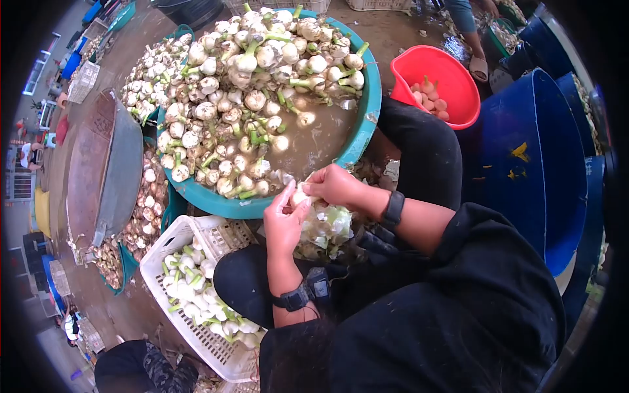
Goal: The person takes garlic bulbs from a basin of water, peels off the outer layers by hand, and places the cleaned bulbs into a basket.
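Just past the near rim of the green tub [223, 208], my left hand [284, 221] has its fingers closed around a pale garlic bulb [301, 196]. Pressed against the same bulb are the pinched fingers of my right hand [335, 186]; they partly cover it. Muddy garlic bulbs with cut green stems are heaped in the tub, some lying in brown water. Below my hands, loose garlic skins [327, 226] lie in a pile. To the left of my knee, a white plastic crate [171, 298] holds clean white bulbs with short stems.
A red basin [462, 85] with several pinkish round items stands beyond my right knee. Tall blue barrels [511, 164] line the right side. At left are a metal trough [111, 177] and sacks of garlic [149, 203]. Other people [141, 367] are at the edges.
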`<act>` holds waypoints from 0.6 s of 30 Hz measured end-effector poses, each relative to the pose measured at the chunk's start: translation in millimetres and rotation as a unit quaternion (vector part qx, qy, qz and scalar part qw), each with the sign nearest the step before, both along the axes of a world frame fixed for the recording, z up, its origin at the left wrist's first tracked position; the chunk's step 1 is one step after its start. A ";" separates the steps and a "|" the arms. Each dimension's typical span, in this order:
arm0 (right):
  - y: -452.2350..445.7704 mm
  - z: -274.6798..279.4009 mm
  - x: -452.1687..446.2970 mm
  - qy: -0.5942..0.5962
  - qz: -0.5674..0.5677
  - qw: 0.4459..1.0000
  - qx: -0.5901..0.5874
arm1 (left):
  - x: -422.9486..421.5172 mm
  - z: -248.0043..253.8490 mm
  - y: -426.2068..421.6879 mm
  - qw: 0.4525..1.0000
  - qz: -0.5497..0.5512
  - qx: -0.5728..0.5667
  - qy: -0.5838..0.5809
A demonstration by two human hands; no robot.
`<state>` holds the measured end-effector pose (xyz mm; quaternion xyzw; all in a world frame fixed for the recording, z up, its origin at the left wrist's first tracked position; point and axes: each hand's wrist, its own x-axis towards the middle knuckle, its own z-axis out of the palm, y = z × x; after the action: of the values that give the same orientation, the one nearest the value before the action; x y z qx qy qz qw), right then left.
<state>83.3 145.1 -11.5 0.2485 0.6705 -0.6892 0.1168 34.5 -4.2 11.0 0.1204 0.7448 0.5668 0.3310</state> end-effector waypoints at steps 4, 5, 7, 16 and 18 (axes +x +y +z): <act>9.3 -9.2 -3.8 -0.072 -0.079 0.969 -0.224 | 5.3 -3.0 0.6 0.959 -0.039 -0.008 0.280; 8.4 7.9 -3.4 -0.036 -0.076 0.977 -0.196 | 6.4 -3.3 2.1 0.959 -0.040 -0.009 0.280; 6.8 22.1 -6.8 0.015 -0.048 0.991 -0.124 | 10.4 -5.1 6.1 0.857 -0.103 -0.114 0.491; 23.7 27.4 -6.6 0.001 -0.034 0.887 -0.461 | -0.1 -20.1 19.5 0.975 0.043 0.152 0.154; 23.8 29.0 -5.2 0.004 -0.027 0.876 -0.481 | -1.1 -15.2 19.8 0.976 0.008 0.174 -0.130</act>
<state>78.1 168.9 17.4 0.1769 0.2493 -0.9309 0.2001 33.4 15.5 -4.2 0.0951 0.5864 0.7011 0.3945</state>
